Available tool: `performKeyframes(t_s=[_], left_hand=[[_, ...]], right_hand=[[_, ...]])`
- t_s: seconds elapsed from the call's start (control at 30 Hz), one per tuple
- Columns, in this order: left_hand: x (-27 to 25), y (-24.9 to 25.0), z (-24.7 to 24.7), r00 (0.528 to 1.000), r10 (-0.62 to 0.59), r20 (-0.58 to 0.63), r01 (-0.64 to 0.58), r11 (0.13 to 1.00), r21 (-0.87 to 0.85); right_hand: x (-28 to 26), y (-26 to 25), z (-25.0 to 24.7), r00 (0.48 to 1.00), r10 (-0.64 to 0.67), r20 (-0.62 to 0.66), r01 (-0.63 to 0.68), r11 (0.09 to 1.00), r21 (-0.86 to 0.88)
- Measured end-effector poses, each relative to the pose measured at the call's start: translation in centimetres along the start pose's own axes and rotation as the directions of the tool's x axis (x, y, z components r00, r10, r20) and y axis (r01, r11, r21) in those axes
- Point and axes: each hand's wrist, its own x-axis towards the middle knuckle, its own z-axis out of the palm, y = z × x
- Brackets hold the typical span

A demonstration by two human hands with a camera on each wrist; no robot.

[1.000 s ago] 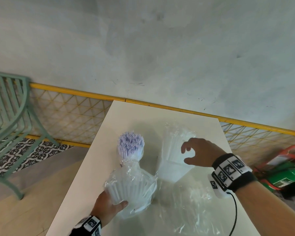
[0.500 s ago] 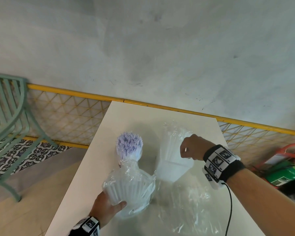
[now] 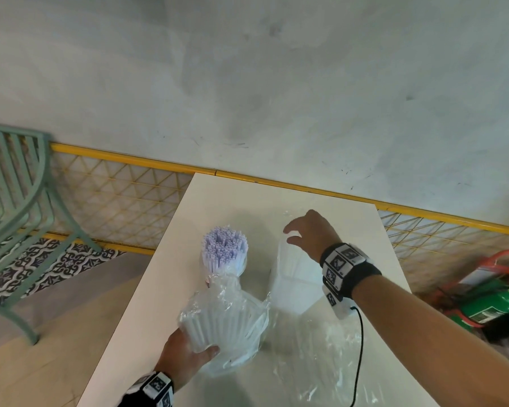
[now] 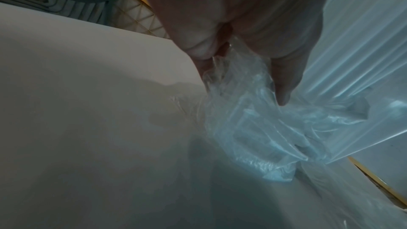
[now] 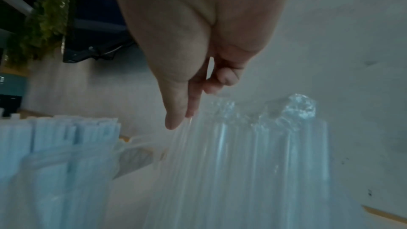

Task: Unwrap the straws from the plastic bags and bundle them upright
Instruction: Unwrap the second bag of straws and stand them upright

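Observation:
A bundle of pale straws (image 3: 224, 248) stands on the white table (image 3: 218, 198), its tips bare and its flared lower part still in a crumpled clear bag (image 3: 227, 324). My left hand (image 3: 194, 351) grips that bagged base; the left wrist view shows its fingers (image 4: 284, 83) curled into the plastic. To the right a second pack of straws in a clear bag (image 3: 294, 274) stands upright. My right hand (image 3: 288, 235) is at its top left edge, thumb and forefinger (image 5: 174, 121) pinching the thin film (image 5: 242, 163).
Loose clear wrap (image 3: 321, 362) lies on the near right of the table. A green metal chair (image 3: 21, 201) stands to the left, a yellow mesh rail (image 3: 130, 160) runs behind, and a green cylinder on a red cart (image 3: 494, 304) sits at right.
My right hand reached in spread, closed at the top of the right bag, and has now risen farther back with fingers pinched. The left hand has kept its grip.

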Motion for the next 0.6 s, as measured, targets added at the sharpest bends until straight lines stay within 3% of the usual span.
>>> performKeyframes(t_s=[0.07,0.13,0.23,0.3,0.4,0.6], left_hand=[[-0.1,0.1,-0.1,1.000,0.005,0.008,-0.005,1.000,0.003],[0.0,0.0,-0.1,1.000,0.009,0.013,-0.009,1.000,0.008],[0.1,0.0,-0.1,1.000,0.013,0.013,-0.013,1.000,0.005],[0.1,0.1,-0.1,1.000,0.015,0.009,-0.015,1.000,0.005],[0.2,0.1,0.0,1.000,-0.002,0.001,0.001,1.000,0.026],[0.2,0.2,0.0,1.000,-0.016,0.012,0.015,0.999,0.042]], right_hand=[[-0.4,-0.2,-0.1,0.997,-0.066,0.042,0.070,0.992,-0.102],[-1.7,-0.9,-0.6,0.986,-0.166,-0.011,0.164,0.978,-0.129],[-5.1,-2.2,-0.8,0.979,-0.201,-0.040,0.205,0.956,0.211],[-7.7,-2.8,0.1,0.969,-0.227,0.094,0.179,0.914,0.363],[-10.1,-3.4,3.6,0.924,-0.259,0.280,0.127,0.901,0.414],[-10.7,-5.5,9.7,0.978,-0.171,0.116,0.064,0.784,0.618]])
